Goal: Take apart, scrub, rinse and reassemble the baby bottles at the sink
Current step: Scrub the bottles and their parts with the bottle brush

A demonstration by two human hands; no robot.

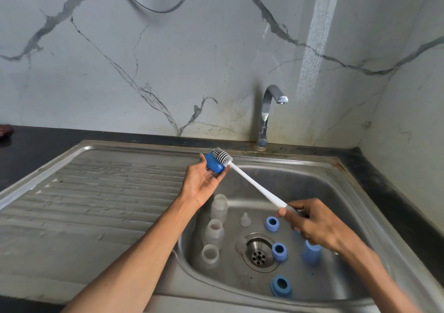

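While the left hand (203,183) holds a blue bottle cap (214,163) in its fingertips above the far left rim of the sink basin (336,187), the right hand (312,223) grips the grey handle end of a white bottle brush (254,184). The brush slants up and to the left across the basin, and its grey bristle head (223,156) is pressed against the cap. Down in the basin, three clear bottle bodies (219,208) (214,233) (210,253) stand in a row along the left side. A clear teat (245,219) sits just right of them, and a second clear piece (241,246) lies at the left edge of the drain (259,252). Three blue screw rings (272,223) (279,251) (281,285) lie to the right of the drain, running from far to near. A light blue cap (311,252) stands near the right wrist. The chrome tap (269,113) rises behind the basin, and a ribbed steel draining board (96,192) stretches to the left.
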